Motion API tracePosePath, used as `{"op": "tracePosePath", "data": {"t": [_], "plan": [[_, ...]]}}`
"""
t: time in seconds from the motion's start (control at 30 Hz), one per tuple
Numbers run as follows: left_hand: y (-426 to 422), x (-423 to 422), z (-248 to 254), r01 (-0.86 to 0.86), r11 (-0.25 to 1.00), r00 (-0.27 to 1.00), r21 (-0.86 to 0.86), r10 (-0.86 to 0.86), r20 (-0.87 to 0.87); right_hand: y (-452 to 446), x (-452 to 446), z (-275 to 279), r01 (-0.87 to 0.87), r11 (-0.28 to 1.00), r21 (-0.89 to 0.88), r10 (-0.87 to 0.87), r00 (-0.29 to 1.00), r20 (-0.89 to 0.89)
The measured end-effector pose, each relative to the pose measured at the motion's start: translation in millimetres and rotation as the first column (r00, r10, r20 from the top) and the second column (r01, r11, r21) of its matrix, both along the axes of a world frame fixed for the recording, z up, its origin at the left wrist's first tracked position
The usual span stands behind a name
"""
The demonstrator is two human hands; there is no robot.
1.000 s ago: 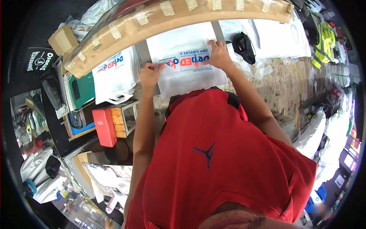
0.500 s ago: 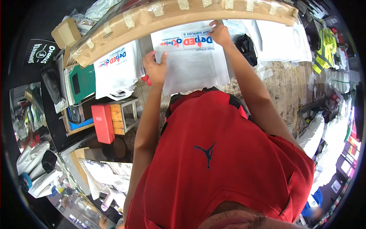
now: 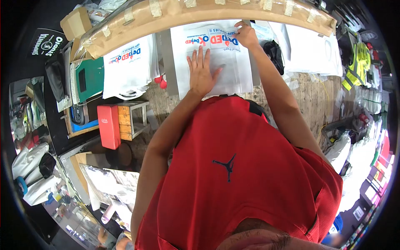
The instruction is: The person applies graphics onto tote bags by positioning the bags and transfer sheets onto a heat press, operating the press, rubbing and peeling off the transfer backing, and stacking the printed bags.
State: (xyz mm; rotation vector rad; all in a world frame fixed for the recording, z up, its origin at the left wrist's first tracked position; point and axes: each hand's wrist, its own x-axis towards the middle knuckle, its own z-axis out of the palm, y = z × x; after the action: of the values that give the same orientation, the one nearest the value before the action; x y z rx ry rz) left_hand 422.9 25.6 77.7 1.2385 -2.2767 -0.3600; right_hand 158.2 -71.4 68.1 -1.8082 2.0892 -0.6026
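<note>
Left hand (image 3: 201, 76) moved onto white sheet (image 3: 235, 77), spread flat, seemingly steadying it; right hand (image 3: 238, 30) half-curled at one o'clock, grip unclear.

Worn wood-grain surface (image 3: 309, 100), brightly lit; slatted wooden stand (image 3: 124, 121) left.

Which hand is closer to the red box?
Left. The left hand lies spread on the white bag, right of the red box; the right hand is farther, by the bag's far corner.
</note>
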Motion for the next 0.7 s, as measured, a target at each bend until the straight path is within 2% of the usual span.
{"op": "tracePosePath", "data": {"t": [0.1,0.17,0.3,0.37,0.5,0.57,0.63,0.7], "plan": [[-4.7,-1.2,-2.7,0.004,1.0,0.999,-0.007,-0.003,0.036,5.6,2.7,6.8,0.05,0.999,-0.023,-0.048,0.997,0.067],[-6.4,-1.9,-7.9,-0.012,1.0,0.999,-0.01,0.012,0.048,10.2,2.1,13.1,0.107,0.994,0.034,-0.11,0.99,0.092],[-8.0,0.2,-12.0,-0.009,1.0,0.997,0.001,0.009,0.072,13.6,-1.8,13.2,0.095,0.995,-0.001,-0.095,0.995,0.019],[-7.0,-1.7,-11.5,0.001,1.0,0.998,0.0,-0.001,0.058,18.3,4.8,22.6,-0.027,0.998,-0.058,0.03,0.999,0.04],[-8.6,-4.3,-10.1,-0.043,0.999,0.997,-0.027,0.041,-0.062,13.9,14.9,16.2,0.13,0.991,-0.036,-0.126,0.989,0.083],[-17.4,-1.1,-7.5,-0.059,0.997,0.994,-0.043,0.055,-0.091,15.1,13.8,18.2,0.132,0.991,-0.026,-0.128,0.984,0.12],[-32.2,4.7,-4.4,-0.087,0.992,0.996,-0.092,0.088,0.002,18.5,11.2,17.5,0.135,0.991,-0.011,-0.132,0.98,0.152],[-45.6,10.0,1.2,-0.114,0.987,0.993,-0.111,0.113,-0.017,17.6,10.6,18.1,0.073,0.997,-0.03,-0.067,0.982,0.176]]}}
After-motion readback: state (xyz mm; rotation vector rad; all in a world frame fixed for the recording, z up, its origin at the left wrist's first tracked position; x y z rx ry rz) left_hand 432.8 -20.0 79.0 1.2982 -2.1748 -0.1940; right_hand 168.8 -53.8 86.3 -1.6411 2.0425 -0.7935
